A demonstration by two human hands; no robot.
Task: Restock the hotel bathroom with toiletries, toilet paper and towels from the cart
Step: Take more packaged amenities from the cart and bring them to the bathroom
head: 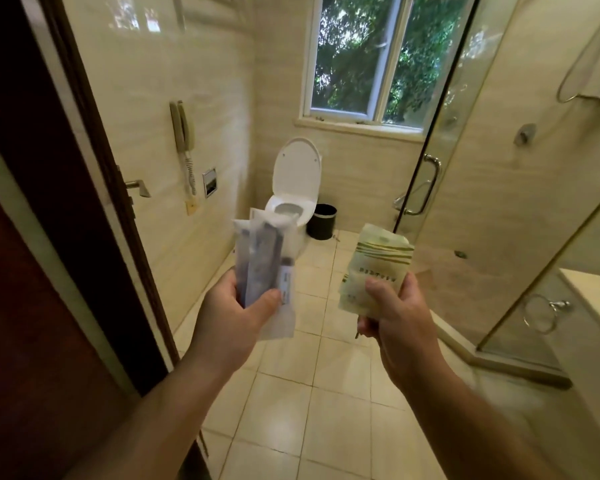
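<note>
Packets fill both hands in the head view. The left hand (238, 308) grips a bunch of clear packets (264, 251), with the thumb pressed on the front. They may hold toothbrushes, but the picture is too blurry to be sure. The right hand (400, 320) grips a small stack of green packets (378, 261) the same way. The two hands are apart, held up side by side over the tiled floor (326, 410), just inside the open door (49, 306). Ahead stands the toilet (296, 181) with its lid up, and a black bin (321, 221) sits just beside it. The glass shower door (482, 150) is on the right, and a corner of the counter (596, 289) shows at the right edge.

I think the step now is carrying the toiletries into the bathroom. Nothing is put down yet. The next move likely calls for a turn to the right, toward the counter, and setting the packets there neatly, one hand at a time.
</note>
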